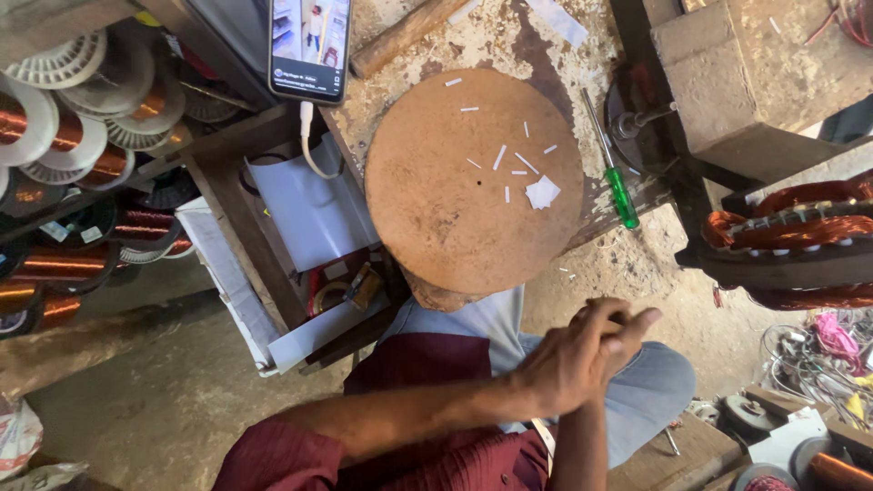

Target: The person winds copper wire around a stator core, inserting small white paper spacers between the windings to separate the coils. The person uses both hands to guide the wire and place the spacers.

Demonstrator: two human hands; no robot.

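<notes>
Below, left hand (573,364) clasping right hand (611,320), round rusty disc (455,200), scattered white paper slips (543,192)

Soft daylight, sharp focus (edges bowed)

Right hand (607,320) mostly covered by left hand (568,359) laid across it; whether anything sits between the palms cannot be told. Phone (310,47) on the counter (509,41) cut off by the top edge, screen too small to make out. Wooden handle (405,35) running out past the top edge, head unseen. Copper wire spools (64,264) clipped by the left edge. Wound copper coil (800,241) cropped at the right edge. Screwdriver (614,173) tip lost against the clutter.
</notes>
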